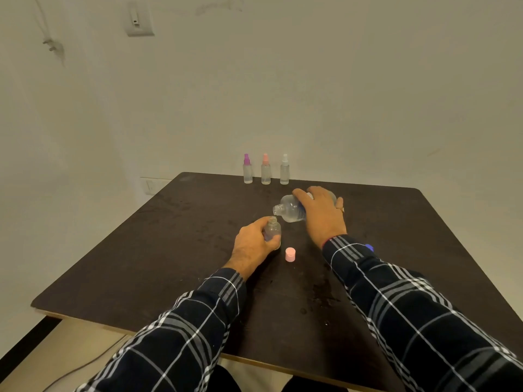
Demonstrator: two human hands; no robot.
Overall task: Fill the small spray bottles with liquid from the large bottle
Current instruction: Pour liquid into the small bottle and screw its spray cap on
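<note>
Table [169, 250], dark: left hand [253, 241] curled round upright uncapped small spray bottle [272, 229]; right hand [321, 210] gripping tipped large bottle [290, 209], mouth just above its neck.

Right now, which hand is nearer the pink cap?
Left. The left hand, holding the small bottle, is beside the cap; the right hand grips the large bottle farther back.

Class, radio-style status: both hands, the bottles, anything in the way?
Left hand grips uncapped small bottle, upright. Right hand grips large bottle, tipped, mouth above small bottle's neck. Pink cap alongside, nothing blocking.
</note>
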